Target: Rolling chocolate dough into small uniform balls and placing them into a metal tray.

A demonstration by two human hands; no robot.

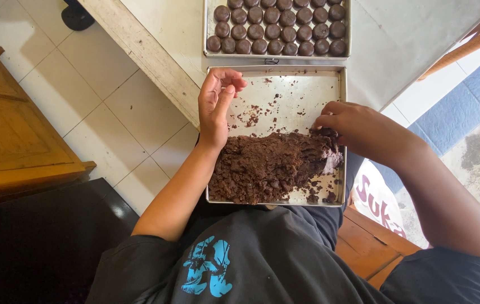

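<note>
Left hand point(217, 104) raised on edge, palm turned inward, fingers point(230, 79) curled loosely at the top, nothing visibly held. Left forearm bare, running up from lower left. Right hand point(348, 125) palm down, fingertips bunched and pressed downward. Right forearm bare, angled in from lower right.

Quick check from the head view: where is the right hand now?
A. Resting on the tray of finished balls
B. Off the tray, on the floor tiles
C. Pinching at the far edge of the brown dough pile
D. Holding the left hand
C: the right hand has its fingertips in the top right of the dough pile in the near tray, while the left hand is held cupped beside it, clear of the dough.
</note>
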